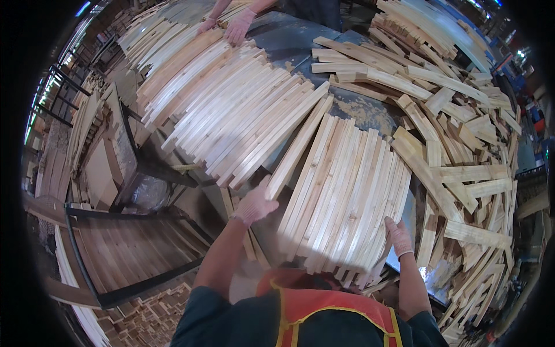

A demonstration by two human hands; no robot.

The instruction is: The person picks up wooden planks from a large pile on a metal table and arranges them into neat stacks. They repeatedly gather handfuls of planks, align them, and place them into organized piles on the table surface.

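On the grey-blue bench (272, 36), fingers of the left hand (256, 206) gripped a slat (300, 149) between the left slat row (245, 107) and right row (347, 191); the right hand (399, 236) touched the latter, its fingers' grip unclear.

1. Slats (352, 191) at the centre are brightest, their pale faces washed toward white
2. Lamps (82, 8) at 10 and 2 o'clock look small and blown out
3. A soft-edged shadow darkens the slats' near ends at 5 o'clock
4. The rack (150, 282) at 8 o'clock sits in dimmer light
5. Plastic (151, 194) at 9 o'clock catches glare
6. Fisheye distortion bends straight edges near the black rim, where detail turns soft
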